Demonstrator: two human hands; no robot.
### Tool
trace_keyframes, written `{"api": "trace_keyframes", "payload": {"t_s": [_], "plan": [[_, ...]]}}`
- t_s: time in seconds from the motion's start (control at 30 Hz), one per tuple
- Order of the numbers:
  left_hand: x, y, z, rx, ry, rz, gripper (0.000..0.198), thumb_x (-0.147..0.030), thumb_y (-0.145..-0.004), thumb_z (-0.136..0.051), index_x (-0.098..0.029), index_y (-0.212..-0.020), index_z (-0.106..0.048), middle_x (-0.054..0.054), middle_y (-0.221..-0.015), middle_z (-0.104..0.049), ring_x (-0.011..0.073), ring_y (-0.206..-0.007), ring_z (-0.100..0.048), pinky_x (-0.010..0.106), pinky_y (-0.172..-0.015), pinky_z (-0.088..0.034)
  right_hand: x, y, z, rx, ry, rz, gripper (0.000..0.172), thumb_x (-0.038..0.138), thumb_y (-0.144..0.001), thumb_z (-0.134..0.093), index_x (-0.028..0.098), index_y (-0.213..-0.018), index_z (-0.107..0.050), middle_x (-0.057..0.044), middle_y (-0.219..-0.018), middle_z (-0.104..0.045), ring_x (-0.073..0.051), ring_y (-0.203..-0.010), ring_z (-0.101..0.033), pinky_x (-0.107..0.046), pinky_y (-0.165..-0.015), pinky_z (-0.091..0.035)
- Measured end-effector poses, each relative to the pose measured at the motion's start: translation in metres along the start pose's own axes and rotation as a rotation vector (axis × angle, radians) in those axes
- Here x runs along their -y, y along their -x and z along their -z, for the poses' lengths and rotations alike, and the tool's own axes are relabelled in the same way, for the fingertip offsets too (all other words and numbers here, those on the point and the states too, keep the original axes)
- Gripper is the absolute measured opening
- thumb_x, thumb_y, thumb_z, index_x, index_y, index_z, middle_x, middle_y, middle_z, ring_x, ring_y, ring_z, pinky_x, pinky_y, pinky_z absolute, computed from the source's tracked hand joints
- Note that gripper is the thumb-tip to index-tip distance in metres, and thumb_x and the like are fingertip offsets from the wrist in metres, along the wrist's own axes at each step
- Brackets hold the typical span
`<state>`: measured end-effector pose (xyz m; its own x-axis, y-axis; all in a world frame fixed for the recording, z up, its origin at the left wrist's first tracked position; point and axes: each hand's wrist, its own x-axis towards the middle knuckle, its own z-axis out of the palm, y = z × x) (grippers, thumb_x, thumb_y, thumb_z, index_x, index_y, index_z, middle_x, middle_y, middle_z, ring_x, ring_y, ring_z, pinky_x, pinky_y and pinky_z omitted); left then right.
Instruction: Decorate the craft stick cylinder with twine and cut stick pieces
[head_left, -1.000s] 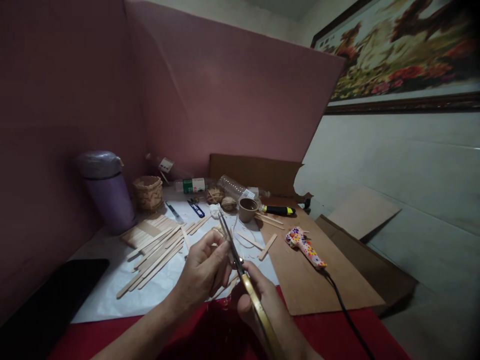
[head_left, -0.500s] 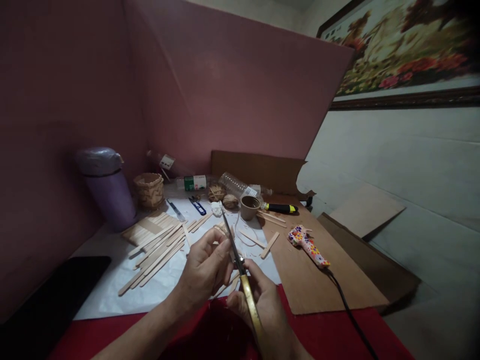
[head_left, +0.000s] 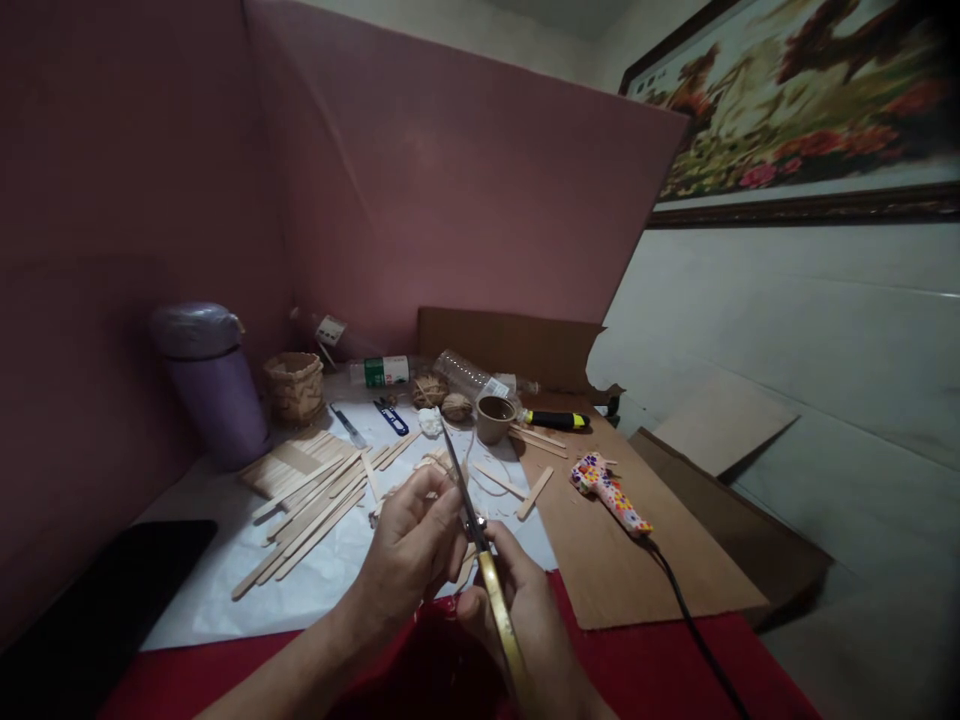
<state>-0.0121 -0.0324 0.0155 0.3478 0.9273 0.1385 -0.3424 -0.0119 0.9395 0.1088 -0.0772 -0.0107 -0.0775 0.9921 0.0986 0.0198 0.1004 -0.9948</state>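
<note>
Pinches fingertips of the left hand [head_left: 412, 535] together, cannot tell on what. Grips gold-handled scissors [head_left: 493, 585] just beside, with the right hand [head_left: 536, 605] curled round the handle. Cannot make out the handle's bottom end. Has flat wooden sticks [head_left: 321, 520] farther left, on white paper [head_left: 202, 600].

No writing legible; green-white bottle label [head_left: 386, 371], blue tool print [head_left: 393, 417] too small.
</note>
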Motion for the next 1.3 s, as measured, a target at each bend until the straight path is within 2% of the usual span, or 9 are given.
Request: {"api": "trace_keyframes", "payload": {"t_s": [0.2, 0.57, 0.77, 0.93, 1.1, 1.2, 1.3], "plan": [[0.004, 0.001, 0.002, -0.018, 0.026, 0.002, 0.032, -0.047, -0.089, -0.058, -0.02, -0.076, -0.046, -0.008, -0.039, -0.048, 0.0043, -0.031, -0.031, 0.013, -0.033, -0.019, -0.017, -0.003, -0.001, -0.03, 0.014, -0.014, 0.057, 0.064, -0.061, -0.078, 0.021, -0.091, -0.055, 0.007, -0.062, -0.038, -0.01, -0.056, -0.031, -0.02, -0.047, -0.027], [0.008, 0.001, 0.003, -0.031, 0.054, -0.026, 0.026, -0.04, -0.09, -0.06, -0.019, -0.078, -0.05, -0.007, -0.042, -0.051, 0.0046, -0.037, -0.041, 0.014, -0.039, -0.026, -0.005, -0.001, -0.006, -0.026, -0.089, -0.026, 0.052, 0.054, -0.065, -0.079, 0.02, -0.1, -0.06, 0.003, -0.069, -0.052, -0.012, -0.062, -0.045, -0.022, -0.055, -0.04], [0.008, -0.001, 0.004, -0.057, 0.06, -0.011, 0.027, -0.041, -0.09, -0.059, -0.02, -0.078, -0.047, -0.007, -0.041, -0.051, 0.0051, -0.034, -0.038, 0.015, -0.038, -0.024, 0.002, -0.006, -0.008, -0.075, -0.136, -0.083, 0.049, 0.047, -0.057, -0.086, 0.019, -0.085, -0.058, 0.006, -0.066, -0.05, -0.01, -0.06, -0.041, -0.02, -0.054, -0.037], [0.009, -0.005, 0.007, -0.078, 0.042, -0.034, 0.025, -0.041, -0.09, -0.058, -0.021, -0.08, -0.047, -0.007, -0.04, -0.052, 0.0059, -0.032, -0.035, 0.016, -0.036, -0.024, 0.001, -0.005, -0.008, -0.029, -0.128, -0.065, 0.047, 0.045, -0.059, -0.086, 0.018, -0.088, -0.059, 0.006, -0.065, -0.05, -0.009, -0.058, -0.039, -0.019, -0.052, -0.034], [-0.002, -0.006, 0.008, -0.238, -0.066, -0.141, 0.03, -0.046, -0.086, -0.061, -0.021, -0.078, -0.048, -0.007, -0.042, -0.052, 0.0052, -0.029, -0.032, 0.016, -0.032, -0.022, 0.005, -0.004, 0.015, -0.067, 0.077, -0.055, 0.044, 0.047, -0.067, -0.078, 0.016, -0.096, -0.064, 0.006, -0.061, -0.049, -0.01, -0.055, -0.041, -0.022, -0.051, -0.035], [-0.013, -0.01, 0.014, -0.389, -0.157, -0.323, 0.026, -0.042, -0.085, -0.065, -0.02, -0.081, -0.052, -0.006, -0.045, -0.054, 0.006, -0.032, -0.038, 0.016, -0.033, -0.027, 0.013, -0.008, 0.041, -0.148, 0.348, -0.04, 0.032, 0.044, -0.076, -0.068, 0.016, -0.093, -0.068, 0.003, -0.062, -0.055, -0.014, -0.058, -0.05, -0.024, -0.055, -0.038], [-0.021, -0.019, 0.026, -0.512, -0.198, -0.479, 0.022, -0.037, -0.084, -0.066, -0.019, -0.08, -0.053, -0.006, -0.046, -0.053, 0.0061, -0.035, -0.038, 0.016, -0.035, -0.027, 0.02, -0.016, 0.061, -0.15, 0.666, -0.04, 0.027, 0.033, -0.075, -0.069, 0.019, -0.099, -0.07, -0.001, -0.072, -0.067, -0.018, -0.068, -0.059, -0.027, -0.062, -0.04]]}}
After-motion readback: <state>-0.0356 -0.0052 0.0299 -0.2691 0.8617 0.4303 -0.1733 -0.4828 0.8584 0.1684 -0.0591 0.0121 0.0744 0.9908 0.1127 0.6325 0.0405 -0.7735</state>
